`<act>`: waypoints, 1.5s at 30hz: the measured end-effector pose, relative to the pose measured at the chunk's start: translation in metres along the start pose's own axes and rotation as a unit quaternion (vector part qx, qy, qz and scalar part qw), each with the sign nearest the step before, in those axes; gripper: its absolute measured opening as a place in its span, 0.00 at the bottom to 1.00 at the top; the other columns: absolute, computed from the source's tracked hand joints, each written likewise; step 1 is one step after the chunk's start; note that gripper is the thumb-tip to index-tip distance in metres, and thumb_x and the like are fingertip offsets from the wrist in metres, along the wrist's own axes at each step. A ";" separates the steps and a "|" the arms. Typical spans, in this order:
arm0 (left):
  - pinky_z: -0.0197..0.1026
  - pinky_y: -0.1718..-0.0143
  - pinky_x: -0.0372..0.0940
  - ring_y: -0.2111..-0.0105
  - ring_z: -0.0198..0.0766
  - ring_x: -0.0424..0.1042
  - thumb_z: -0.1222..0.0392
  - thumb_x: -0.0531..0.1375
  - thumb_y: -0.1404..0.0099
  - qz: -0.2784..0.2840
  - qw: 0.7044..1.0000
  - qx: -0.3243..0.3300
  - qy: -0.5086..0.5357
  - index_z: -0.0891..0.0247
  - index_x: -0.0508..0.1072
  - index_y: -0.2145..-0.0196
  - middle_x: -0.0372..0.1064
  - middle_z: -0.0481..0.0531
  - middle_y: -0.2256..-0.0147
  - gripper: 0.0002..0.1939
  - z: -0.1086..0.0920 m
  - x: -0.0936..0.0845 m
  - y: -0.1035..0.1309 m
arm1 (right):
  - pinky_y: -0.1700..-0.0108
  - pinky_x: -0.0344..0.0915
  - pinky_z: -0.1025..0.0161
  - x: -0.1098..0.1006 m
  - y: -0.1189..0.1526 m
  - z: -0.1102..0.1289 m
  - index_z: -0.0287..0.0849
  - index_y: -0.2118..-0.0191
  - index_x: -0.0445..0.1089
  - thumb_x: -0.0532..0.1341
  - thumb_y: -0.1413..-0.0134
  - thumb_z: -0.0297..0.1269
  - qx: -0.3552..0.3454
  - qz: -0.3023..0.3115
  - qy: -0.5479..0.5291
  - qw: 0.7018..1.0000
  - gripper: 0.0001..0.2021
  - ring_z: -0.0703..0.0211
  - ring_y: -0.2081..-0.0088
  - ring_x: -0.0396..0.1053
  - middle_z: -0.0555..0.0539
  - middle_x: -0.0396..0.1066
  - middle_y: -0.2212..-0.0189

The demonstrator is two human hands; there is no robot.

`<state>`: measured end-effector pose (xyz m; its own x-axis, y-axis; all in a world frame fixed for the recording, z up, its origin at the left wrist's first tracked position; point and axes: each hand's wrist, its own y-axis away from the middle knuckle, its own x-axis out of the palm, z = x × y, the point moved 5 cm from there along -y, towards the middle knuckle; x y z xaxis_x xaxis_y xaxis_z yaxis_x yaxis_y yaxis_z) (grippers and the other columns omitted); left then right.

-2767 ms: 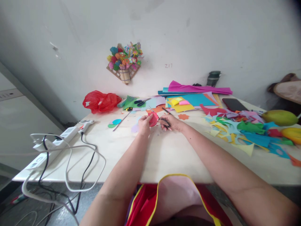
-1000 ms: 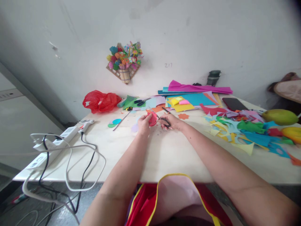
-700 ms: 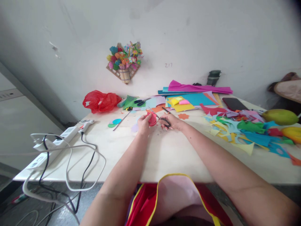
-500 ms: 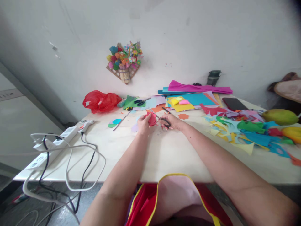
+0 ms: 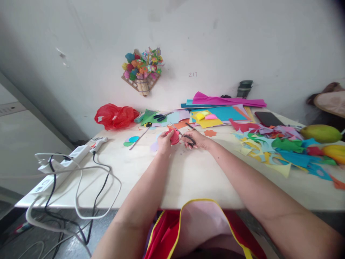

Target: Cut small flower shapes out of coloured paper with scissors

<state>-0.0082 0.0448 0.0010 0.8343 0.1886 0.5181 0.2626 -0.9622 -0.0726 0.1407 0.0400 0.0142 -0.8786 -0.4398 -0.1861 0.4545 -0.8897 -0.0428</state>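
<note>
A small red paper piece (image 5: pixel 175 137) is pinched between the fingers of my left hand (image 5: pixel 164 140), over the middle of the pale table. My right hand (image 5: pixel 196 139) is wrapped round the dark handles of a pair of scissors (image 5: pixel 191 140). The scissor blades point up and left, close to the red paper. To the right of my right hand lies an orange paper flower (image 5: pixel 210 133). Blue and green paper circles (image 5: pixel 134 139) and a thin dark strip (image 5: pixel 139 138) lie to the left of my left hand.
Cables and a white power strip (image 5: pixel 63 169) occupy the table's left side. A red plastic bag (image 5: pixel 116 116), second scissors (image 5: pixel 161 117) and coloured sheets (image 5: pixel 231 113) lie at the back. Paper scraps (image 5: pixel 289 145), a phone (image 5: pixel 268 119) and a yellow-green fruit (image 5: pixel 320 133) are at the right.
</note>
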 end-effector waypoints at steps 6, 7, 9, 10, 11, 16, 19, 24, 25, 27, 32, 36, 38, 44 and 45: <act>0.38 0.73 0.65 0.78 0.34 0.70 0.56 0.74 0.56 0.002 1.000 0.004 -0.004 0.65 0.70 0.77 0.72 0.50 0.78 0.17 0.000 -0.001 -0.001 | 0.90 0.45 0.74 -0.001 -0.002 -0.004 0.40 0.73 0.68 0.69 0.50 0.36 0.015 -0.003 -0.008 1.000 0.10 0.69 0.87 0.63 0.53 0.69 0.85; 0.38 0.73 0.66 0.78 0.34 0.71 0.56 0.74 0.56 0.004 1.000 0.004 -0.003 0.64 0.70 0.77 0.72 0.50 0.78 0.17 0.000 -0.001 -0.001 | 0.90 0.45 0.74 -0.001 -0.003 -0.004 0.40 0.73 0.68 0.69 0.50 0.35 0.016 -0.005 -0.009 1.000 0.09 0.69 0.88 0.62 0.53 0.69 0.85; 0.38 0.73 0.66 0.78 0.34 0.71 0.56 0.74 0.56 0.008 1.000 0.005 0.002 0.64 0.70 0.77 0.72 0.50 0.78 0.17 0.000 -0.001 -0.001 | 0.90 0.46 0.74 -0.002 -0.004 -0.006 0.39 0.72 0.68 0.68 0.49 0.34 0.021 -0.008 -0.016 1.000 0.09 0.69 0.88 0.62 0.53 0.68 0.85; 0.38 0.73 0.66 0.78 0.34 0.71 0.56 0.74 0.56 0.010 1.000 0.006 0.005 0.64 0.70 0.77 0.72 0.50 0.77 0.17 0.000 -0.001 -0.001 | 0.90 0.46 0.74 -0.002 -0.005 -0.007 0.39 0.72 0.69 0.68 0.49 0.34 0.025 -0.009 -0.021 0.999 0.08 0.69 0.88 0.62 0.53 0.68 0.85; 0.38 0.73 0.66 0.78 0.34 0.71 0.56 0.74 0.57 0.012 1.000 0.007 0.008 0.64 0.71 0.77 0.73 0.50 0.77 0.17 0.000 0.000 -0.001 | 0.90 0.46 0.74 -0.002 -0.005 -0.008 0.39 0.71 0.69 0.67 0.48 0.34 0.030 -0.009 -0.025 0.999 0.08 0.69 0.88 0.62 0.53 0.68 0.86; 0.40 0.70 0.70 0.75 0.37 0.74 0.53 0.75 0.57 0.023 1.000 0.010 0.007 0.64 0.72 0.74 0.73 0.50 0.77 0.19 -0.001 0.001 0.000 | 0.89 0.50 0.73 -0.002 -0.008 -0.010 0.38 0.71 0.69 0.69 0.50 0.34 0.018 -0.003 -0.027 0.999 0.09 0.69 0.88 0.62 0.53 0.67 0.86; 0.41 0.68 0.71 0.74 0.38 0.76 0.52 0.75 0.58 0.021 1.000 0.008 0.014 0.64 0.72 0.71 0.73 0.49 0.77 0.21 -0.003 0.001 0.002 | 0.88 0.52 0.73 -0.001 -0.007 -0.009 0.38 0.71 0.69 0.70 0.50 0.36 0.011 0.005 -0.022 1.000 0.11 0.69 0.88 0.62 0.54 0.67 0.86; 0.40 0.73 0.69 0.79 0.37 0.73 0.46 0.75 0.55 0.037 0.998 -0.010 -0.040 0.65 0.72 0.69 0.73 0.50 0.77 0.24 -0.004 0.000 0.001 | 0.90 0.46 0.74 -0.001 -0.003 -0.005 0.38 0.73 0.67 0.68 0.47 0.38 0.000 0.018 -0.005 1.000 0.12 0.70 0.88 0.62 0.52 0.68 0.85; 0.39 0.75 0.68 0.81 0.36 0.72 0.45 0.74 0.54 0.039 0.998 -0.009 -0.053 0.65 0.72 0.70 0.72 0.50 0.78 0.24 -0.004 0.000 0.000 | 0.90 0.45 0.74 -0.001 -0.002 -0.004 0.38 0.73 0.67 0.67 0.46 0.38 0.001 0.020 -0.004 1.000 0.12 0.70 0.88 0.62 0.52 0.68 0.85; 0.36 0.78 0.64 0.84 0.33 0.68 0.44 0.73 0.51 0.046 0.997 -0.002 -0.069 0.65 0.71 0.72 0.70 0.49 0.80 0.23 -0.004 -0.001 -0.002 | 0.90 0.44 0.74 -0.001 -0.001 -0.002 0.38 0.73 0.67 0.66 0.45 0.39 0.001 0.022 -0.003 1.000 0.12 0.70 0.88 0.62 0.52 0.68 0.85; 0.33 0.80 0.60 0.85 0.28 0.63 0.45 0.72 0.48 0.098 0.994 0.011 -0.051 0.65 0.69 0.75 0.67 0.46 0.83 0.22 -0.004 0.004 -0.003 | 0.90 0.46 0.73 -0.002 0.001 0.000 0.38 0.73 0.66 0.67 0.46 0.41 -0.014 0.020 0.002 1.000 0.13 0.70 0.87 0.63 0.50 0.70 0.83; 0.34 0.76 0.65 0.83 0.29 0.66 0.49 0.72 0.48 0.118 0.992 -0.010 -0.053 0.66 0.71 0.74 0.70 0.49 0.81 0.20 -0.001 0.005 -0.002 | 0.89 0.48 0.74 -0.006 0.001 0.001 0.38 0.71 0.67 0.66 0.45 0.43 -0.026 0.019 0.005 0.999 0.14 0.69 0.85 0.65 0.50 0.71 0.81; 0.35 0.73 0.68 0.81 0.31 0.69 0.51 0.73 0.49 0.116 0.992 -0.023 -0.053 0.67 0.72 0.72 0.72 0.50 0.78 0.19 0.001 0.004 -0.002 | 0.89 0.49 0.74 -0.008 0.001 0.001 0.38 0.71 0.67 0.65 0.44 0.43 -0.022 0.023 0.009 0.999 0.13 0.69 0.85 0.66 0.49 0.72 0.81; 0.41 0.67 0.73 0.76 0.35 0.74 0.52 0.76 0.54 0.141 0.988 -0.039 -0.040 0.68 0.75 0.69 0.75 0.53 0.73 0.21 0.005 0.001 -0.005 | 0.88 0.50 0.74 -0.013 0.005 0.002 0.38 0.72 0.67 0.64 0.41 0.40 0.000 0.042 0.030 0.999 0.13 0.69 0.85 0.65 0.49 0.72 0.81; 0.42 0.65 0.73 0.75 0.35 0.74 0.52 0.76 0.56 0.147 0.988 -0.038 -0.033 0.68 0.76 0.70 0.75 0.53 0.74 0.21 0.005 0.001 -0.005 | 0.88 0.50 0.74 -0.014 0.006 0.002 0.38 0.72 0.67 0.64 0.41 0.40 0.004 0.041 0.028 0.999 0.13 0.69 0.85 0.65 0.49 0.72 0.81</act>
<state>-0.0064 0.0503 -0.0023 0.9000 -0.0910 0.4264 -0.0305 -0.9887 -0.1467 0.1551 0.0408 0.0185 -0.8283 -0.5048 -0.2431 0.5240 -0.8515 -0.0173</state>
